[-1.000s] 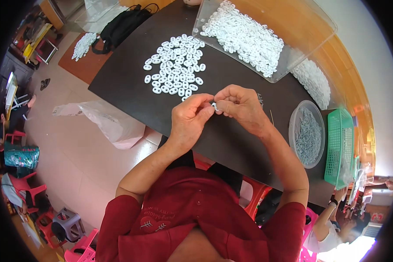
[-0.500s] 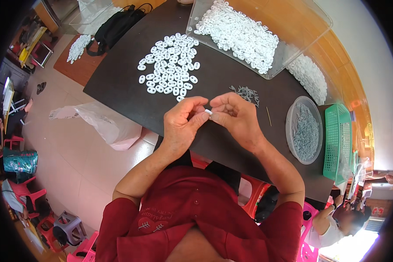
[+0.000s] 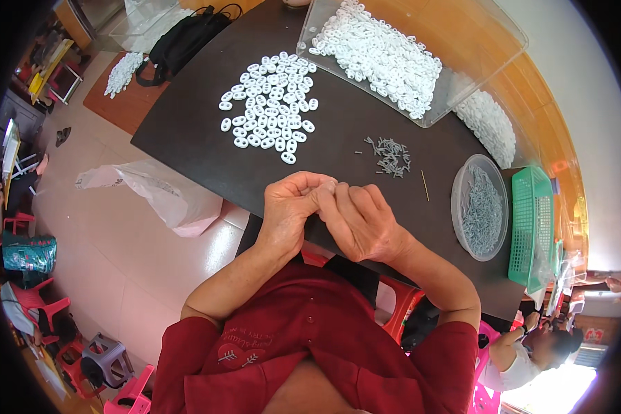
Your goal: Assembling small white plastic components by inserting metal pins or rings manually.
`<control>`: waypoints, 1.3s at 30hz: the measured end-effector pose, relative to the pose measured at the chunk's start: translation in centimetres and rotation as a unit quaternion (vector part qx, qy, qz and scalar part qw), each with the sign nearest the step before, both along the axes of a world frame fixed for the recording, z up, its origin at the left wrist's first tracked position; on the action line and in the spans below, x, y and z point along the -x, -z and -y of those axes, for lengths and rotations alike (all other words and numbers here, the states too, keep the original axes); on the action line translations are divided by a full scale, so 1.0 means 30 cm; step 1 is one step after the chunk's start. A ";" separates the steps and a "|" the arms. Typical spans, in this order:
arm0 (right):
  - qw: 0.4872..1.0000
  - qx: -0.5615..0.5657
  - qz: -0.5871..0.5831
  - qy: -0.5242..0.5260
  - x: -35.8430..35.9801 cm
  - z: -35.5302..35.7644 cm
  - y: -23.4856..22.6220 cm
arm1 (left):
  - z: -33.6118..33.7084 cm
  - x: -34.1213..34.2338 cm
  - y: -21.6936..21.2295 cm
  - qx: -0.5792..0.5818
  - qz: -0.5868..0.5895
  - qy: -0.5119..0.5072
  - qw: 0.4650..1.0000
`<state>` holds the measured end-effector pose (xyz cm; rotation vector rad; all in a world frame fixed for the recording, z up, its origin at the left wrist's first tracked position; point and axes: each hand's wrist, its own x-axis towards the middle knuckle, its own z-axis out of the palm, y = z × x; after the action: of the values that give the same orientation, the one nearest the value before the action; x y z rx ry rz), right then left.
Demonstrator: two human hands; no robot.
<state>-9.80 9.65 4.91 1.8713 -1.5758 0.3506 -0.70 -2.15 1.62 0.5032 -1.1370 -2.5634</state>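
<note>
Over the near edge of the dark table, my two hands meet fingertip to fingertip. My left hand is closed in a pinch. A small white plastic piece showed between the fingers half a second ago; now the fingers cover it. My right hand is closed against the left fingertips, its fingers curled, and what it grips is hidden. Just beyond them lies a spread of white oval pieces with two holes each. A small heap of short grey pins or screws lies to the right, beside a thin brass-coloured rod.
A clear plastic box of white pieces stands at the back, another white pile beside it. On the right are a round tub of grey pins and a green basket. A person sits at lower right; a plastic bag hangs left.
Both hands have come closer to my body, and the right hand has turned and curled over the left fingertips. The white piece between the fingers has gone from sight.
</note>
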 end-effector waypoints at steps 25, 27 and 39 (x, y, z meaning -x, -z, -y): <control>0.970 -0.093 0.145 0.174 0.244 0.040 0.072 | 0.011 -0.010 0.025 0.040 0.006 0.002 0.999; 0.969 -0.092 0.155 0.170 0.229 0.031 0.068 | 0.009 -0.010 0.028 0.039 0.004 0.001 0.999; 0.687 -0.120 0.709 0.109 0.055 -0.060 -0.043 | -0.022 -0.012 0.013 0.075 -0.011 0.022 0.997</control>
<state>-11.46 11.44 6.19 1.4195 -2.8406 1.8833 -0.35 -1.48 1.22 0.4184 -1.3344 -2.4875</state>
